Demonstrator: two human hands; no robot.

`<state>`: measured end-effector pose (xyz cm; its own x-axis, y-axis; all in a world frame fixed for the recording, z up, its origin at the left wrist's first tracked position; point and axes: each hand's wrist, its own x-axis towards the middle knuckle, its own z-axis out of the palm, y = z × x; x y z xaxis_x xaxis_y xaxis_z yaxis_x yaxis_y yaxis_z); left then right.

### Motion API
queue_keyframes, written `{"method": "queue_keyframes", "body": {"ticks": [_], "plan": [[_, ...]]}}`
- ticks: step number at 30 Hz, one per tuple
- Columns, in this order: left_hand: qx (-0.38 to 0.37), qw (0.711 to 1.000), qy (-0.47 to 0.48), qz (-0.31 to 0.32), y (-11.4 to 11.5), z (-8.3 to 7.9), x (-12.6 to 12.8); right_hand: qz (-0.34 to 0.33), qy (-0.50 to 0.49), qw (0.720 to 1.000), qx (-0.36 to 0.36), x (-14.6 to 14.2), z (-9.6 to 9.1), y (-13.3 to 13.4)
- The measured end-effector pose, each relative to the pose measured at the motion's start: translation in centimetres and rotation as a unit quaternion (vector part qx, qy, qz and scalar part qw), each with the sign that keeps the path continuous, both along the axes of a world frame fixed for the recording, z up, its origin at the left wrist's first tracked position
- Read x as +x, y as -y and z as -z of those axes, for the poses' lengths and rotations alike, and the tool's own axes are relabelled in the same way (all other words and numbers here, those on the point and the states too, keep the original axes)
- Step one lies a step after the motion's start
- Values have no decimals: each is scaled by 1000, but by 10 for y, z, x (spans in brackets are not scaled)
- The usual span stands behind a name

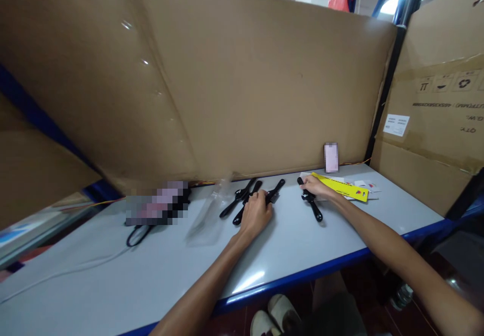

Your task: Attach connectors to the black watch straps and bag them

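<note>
My right hand point(315, 184) is closed on the upper handle of a black spokeshave point(310, 205), which lies slanted on the grey-white table point(295, 245). My left hand point(257, 210) has its fingers curled over another black spokeshave point(275, 190); the hand covers that tool's lower handle. Directly left of this hand, a third spokeshave point(238, 218) is partly hidden by the fingers. One more spokeshave point(229, 209) lies farther left, beside a crumpled clear plastic bag point(206, 225). A yellow card point(342, 187) with print rests by my right wrist, on top of white papers point(368, 186).
A phone point(331, 158) leans upright against the cardboard wall point(264, 84) at the back. At left lies a blurred dark device point(159, 205) with a black loop and a white cable point(75, 269). A cardboard box point(427, 124) stands at right. The table has a blue front edge point(302, 277).
</note>
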<state>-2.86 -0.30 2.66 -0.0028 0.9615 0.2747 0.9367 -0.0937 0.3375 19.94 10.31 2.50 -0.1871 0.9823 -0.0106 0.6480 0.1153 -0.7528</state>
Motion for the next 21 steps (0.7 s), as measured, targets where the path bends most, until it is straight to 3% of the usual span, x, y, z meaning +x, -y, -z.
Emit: {"method": "queue_keyframes", "body": {"ticks": [9,21], "plan": [[-31,999,-35,4,7,-7,3,33,-125,988,-79,-23,-4,18],[-2,998,-62,-5,4,2,4,-18,-298,941,-159,-27,-5,28]]}}
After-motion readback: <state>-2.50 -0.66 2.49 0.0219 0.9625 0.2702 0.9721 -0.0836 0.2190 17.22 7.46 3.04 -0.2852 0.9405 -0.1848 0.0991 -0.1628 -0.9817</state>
